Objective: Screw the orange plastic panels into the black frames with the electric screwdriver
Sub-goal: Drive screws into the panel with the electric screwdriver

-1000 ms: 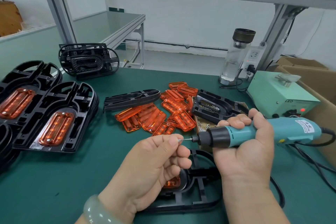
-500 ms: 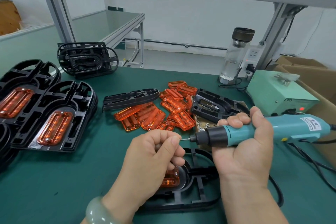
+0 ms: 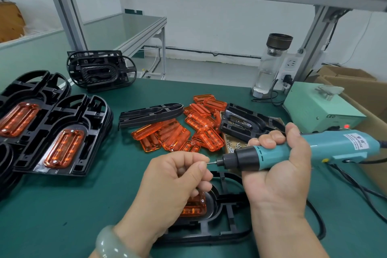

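Green bench mat (image 3: 83,216) carries the black frame (image 3: 228,234), its orange panel (image 3: 194,208) seated, lying under both hands and half hidden. Since a second ago little has moved: the right hand (image 3: 278,182) still curls its fingers round the electric screwdriver (image 3: 293,153), and the left hand (image 3: 176,180) still pinches the bit (image 3: 213,163) with thumb and forefinger, so loading a screw seems unfinished. The screw itself is too small to see.

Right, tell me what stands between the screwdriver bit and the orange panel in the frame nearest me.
The left hand does: it hangs over that orange panel, pinching a small screw at the bit of the electric screwdriver, which the right hand grips roughly level above the black frame.
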Demonstrator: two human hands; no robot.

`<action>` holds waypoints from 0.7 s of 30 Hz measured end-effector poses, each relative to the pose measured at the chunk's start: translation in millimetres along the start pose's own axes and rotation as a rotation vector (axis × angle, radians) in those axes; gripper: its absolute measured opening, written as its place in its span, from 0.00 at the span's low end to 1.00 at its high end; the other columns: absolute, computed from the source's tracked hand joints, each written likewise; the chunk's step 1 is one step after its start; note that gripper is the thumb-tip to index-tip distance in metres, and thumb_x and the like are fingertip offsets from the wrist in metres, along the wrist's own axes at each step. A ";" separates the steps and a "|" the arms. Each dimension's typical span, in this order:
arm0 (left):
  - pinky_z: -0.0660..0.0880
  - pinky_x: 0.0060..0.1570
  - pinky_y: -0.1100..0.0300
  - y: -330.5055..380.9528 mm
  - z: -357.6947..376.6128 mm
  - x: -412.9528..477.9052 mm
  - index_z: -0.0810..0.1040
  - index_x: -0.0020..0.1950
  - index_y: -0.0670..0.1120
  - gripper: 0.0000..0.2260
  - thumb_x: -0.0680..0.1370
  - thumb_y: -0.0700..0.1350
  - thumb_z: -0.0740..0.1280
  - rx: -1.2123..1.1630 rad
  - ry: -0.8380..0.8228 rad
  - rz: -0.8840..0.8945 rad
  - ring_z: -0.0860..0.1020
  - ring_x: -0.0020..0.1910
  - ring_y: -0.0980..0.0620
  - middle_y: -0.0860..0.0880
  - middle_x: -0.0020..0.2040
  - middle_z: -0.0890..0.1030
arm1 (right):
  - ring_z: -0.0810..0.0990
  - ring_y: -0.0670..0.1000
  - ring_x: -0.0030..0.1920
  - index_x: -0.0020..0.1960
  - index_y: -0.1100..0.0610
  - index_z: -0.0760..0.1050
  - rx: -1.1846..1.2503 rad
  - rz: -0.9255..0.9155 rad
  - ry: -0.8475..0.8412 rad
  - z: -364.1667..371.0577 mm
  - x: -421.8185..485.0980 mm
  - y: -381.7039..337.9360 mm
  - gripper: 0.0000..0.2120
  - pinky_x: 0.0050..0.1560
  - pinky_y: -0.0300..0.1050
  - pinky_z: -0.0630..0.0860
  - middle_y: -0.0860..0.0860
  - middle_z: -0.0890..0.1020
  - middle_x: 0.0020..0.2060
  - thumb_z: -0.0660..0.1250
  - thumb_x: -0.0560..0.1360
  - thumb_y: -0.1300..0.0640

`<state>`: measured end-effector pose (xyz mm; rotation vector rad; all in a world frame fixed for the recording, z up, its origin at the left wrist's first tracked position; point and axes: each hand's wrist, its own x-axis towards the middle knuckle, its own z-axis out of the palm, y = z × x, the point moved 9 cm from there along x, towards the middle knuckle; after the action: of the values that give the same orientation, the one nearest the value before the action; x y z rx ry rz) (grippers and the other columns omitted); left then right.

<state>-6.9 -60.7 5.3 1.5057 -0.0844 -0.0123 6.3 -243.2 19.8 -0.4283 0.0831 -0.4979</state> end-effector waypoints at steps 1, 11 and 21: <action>0.73 0.28 0.68 0.4 0.5 0.2 0.83 0.41 0.52 0.10 0.75 0.38 0.67 0.004 -0.003 0.001 0.82 0.32 0.53 0.46 0.34 0.84 | 0.71 0.42 0.27 0.47 0.50 0.70 -0.001 0.000 -0.006 0.6 -0.2 0.1 0.03 0.36 0.36 0.72 0.43 0.72 0.29 0.63 0.77 0.57; 0.75 0.31 0.68 2.3 -6.7 2.0 0.82 0.48 0.50 0.08 0.71 0.42 0.72 -0.021 -0.014 -0.022 0.83 0.38 0.51 0.46 0.40 0.85 | 0.71 0.42 0.27 0.46 0.50 0.70 0.027 0.008 0.023 -3.6 3.3 -3.9 0.04 0.36 0.36 0.72 0.43 0.71 0.30 0.63 0.78 0.58; 0.72 0.28 0.70 9.1 -4.8 0.6 0.83 0.38 0.48 0.07 0.73 0.37 0.70 0.105 -0.017 0.014 0.82 0.31 0.53 0.47 0.34 0.84 | 0.71 0.43 0.28 0.48 0.50 0.71 0.021 0.028 -0.002 -0.3 0.5 2.8 0.03 0.38 0.36 0.70 0.43 0.72 0.30 0.63 0.77 0.57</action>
<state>-6.4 -55.4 14.1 1.6097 -0.1106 -0.0095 7.9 -241.3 18.3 -0.4067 0.0815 -0.4704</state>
